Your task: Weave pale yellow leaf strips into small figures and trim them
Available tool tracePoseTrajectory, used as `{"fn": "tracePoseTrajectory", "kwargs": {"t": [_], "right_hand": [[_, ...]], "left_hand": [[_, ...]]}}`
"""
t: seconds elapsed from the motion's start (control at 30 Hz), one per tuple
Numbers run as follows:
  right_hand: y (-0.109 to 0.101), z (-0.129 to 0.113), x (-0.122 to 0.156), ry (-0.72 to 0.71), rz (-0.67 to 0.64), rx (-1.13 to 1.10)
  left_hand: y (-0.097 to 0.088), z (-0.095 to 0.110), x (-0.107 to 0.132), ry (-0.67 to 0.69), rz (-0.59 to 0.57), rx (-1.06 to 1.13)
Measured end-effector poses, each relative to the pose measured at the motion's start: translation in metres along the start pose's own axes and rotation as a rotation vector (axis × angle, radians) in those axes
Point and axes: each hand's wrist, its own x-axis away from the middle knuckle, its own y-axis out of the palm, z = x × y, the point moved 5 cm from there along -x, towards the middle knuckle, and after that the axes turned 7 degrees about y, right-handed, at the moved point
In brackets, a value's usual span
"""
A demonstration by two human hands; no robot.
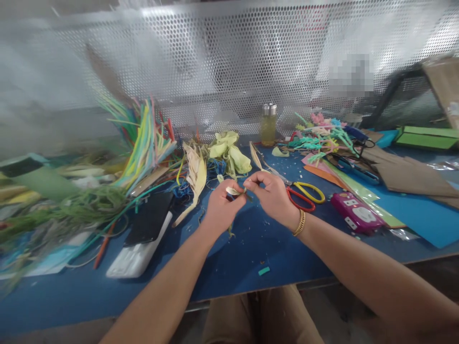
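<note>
Over the middle of the blue table, my left hand [224,205] pinches a small pale leaf-like piece [234,191] between thumb and fingers. My right hand [270,193], with a gold bracelet at the wrist, is closed in a pinch close beside it. What sits in the right fingertips is too small to make out. Just right of that hand lie scissors [303,205] with one red and one yellow handle. Beyond my hands are a dried husk [195,174] and a bunch of pale yellow-green leaves [231,150].
At left lie a phone [148,220] on a white box [139,260], green netting [91,208] and colourful pipe cleaners [145,143]. A glass bottle [268,126] stands by the perforated metal screen [233,62]. At right are a magenta device [355,212] and coloured sheets [412,215].
</note>
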Motion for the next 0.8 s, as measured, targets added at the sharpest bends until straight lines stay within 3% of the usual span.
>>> {"fn": "tracePoseTrajectory", "kwargs": {"t": [0.33,0.47,0.6,0.8], "right_hand": [[0.000,0.004,0.000,0.025,-0.001,0.005],[-0.003,0.007,-0.008,0.056,-0.146,-0.129],[-0.009,0.019,-0.017,0.202,-0.273,-0.317],[-0.003,0.029,-0.013,0.300,-0.494,-0.255]], "left_hand": [[0.003,-0.003,0.002,-0.062,-0.059,0.020],[-0.001,-0.006,0.001,-0.055,-0.065,0.026],[-0.006,-0.004,-0.002,-0.032,-0.034,0.112],[-0.005,-0.002,-0.004,-0.034,-0.048,0.140]]}}
